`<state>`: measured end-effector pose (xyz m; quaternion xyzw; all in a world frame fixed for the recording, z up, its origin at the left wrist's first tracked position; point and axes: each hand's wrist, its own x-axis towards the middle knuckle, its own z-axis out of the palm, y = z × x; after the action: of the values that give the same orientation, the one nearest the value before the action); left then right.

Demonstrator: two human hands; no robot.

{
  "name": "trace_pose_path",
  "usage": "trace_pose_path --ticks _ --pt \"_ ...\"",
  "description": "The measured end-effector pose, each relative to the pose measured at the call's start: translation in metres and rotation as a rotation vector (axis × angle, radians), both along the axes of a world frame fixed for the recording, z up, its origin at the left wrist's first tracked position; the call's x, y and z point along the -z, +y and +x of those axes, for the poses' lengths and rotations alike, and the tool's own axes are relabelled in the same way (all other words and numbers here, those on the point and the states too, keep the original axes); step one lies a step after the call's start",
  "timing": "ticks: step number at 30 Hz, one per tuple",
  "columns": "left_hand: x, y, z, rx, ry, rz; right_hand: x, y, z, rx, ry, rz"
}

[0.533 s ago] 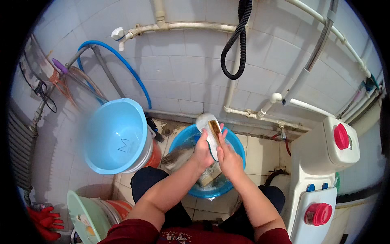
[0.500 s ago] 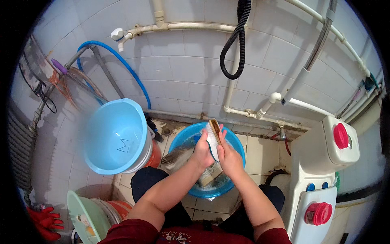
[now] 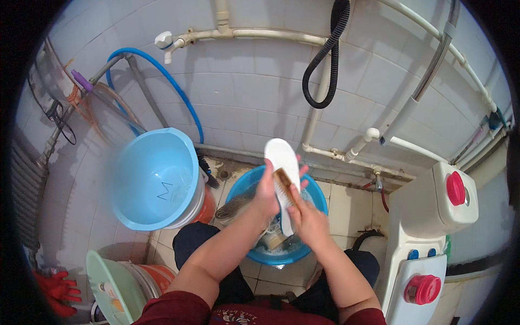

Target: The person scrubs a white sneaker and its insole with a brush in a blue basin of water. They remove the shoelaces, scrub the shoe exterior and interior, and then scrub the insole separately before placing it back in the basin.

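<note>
A white shoe insole [image 3: 278, 152] is in my left hand [image 3: 266, 194], its broad end pointing away from me and its white face showing. My left thumb lies along its edge, and some fingers show past the far side. Closed on a wooden scrubbing brush [image 3: 282, 180], my right hand [image 3: 311, 221] has the pale bristles against the insole's middle. Both hands are above a blue basin [image 3: 319, 240] holding water with some suds. In it lie shoes; a dark patterned sole [image 3: 232, 209] shows at the left, while the rest is partly hidden by my arms.
To the left, a light-blue basin [image 3: 157, 179] rests on stacked buckets. Nearer me are a green basin [image 3: 100, 281] and red gloves [image 3: 58, 292]. White containers with pink lids [image 3: 423, 289] stand at right. A tap [image 3: 165, 44] and black hose [image 3: 319, 81] are on the tiled wall.
The insole has risen away from me and turned its white face into view. Along it, the brush has shifted toward me, now bristles down against the surface.
</note>
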<state>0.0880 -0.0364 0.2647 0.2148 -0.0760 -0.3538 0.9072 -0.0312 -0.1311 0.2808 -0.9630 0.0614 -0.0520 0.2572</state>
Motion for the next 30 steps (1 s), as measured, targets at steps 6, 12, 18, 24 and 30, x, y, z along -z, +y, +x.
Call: trace_pose_path --ticks 6,12,18,24,30 --pt "0.016 -0.019 -0.028 0.083 -0.048 0.046 0.001 -0.016 0.026 0.22 -0.154 -0.069" --pt "0.003 -0.009 -0.007 -0.032 0.059 0.017 0.012 -0.006 0.01 0.048 -0.158 -0.131" --pt "0.017 -0.022 -0.036 0.085 0.074 0.103 0.005 -0.023 0.018 0.203 -0.102 -0.121" --pt "0.002 -0.016 -0.023 0.066 0.101 0.047 -0.002 -0.016 0.008 0.109 -0.076 -0.12" --pt "0.01 -0.017 -0.027 0.118 0.076 0.069 -0.008 -0.032 0.019 0.224 -0.031 -0.03"
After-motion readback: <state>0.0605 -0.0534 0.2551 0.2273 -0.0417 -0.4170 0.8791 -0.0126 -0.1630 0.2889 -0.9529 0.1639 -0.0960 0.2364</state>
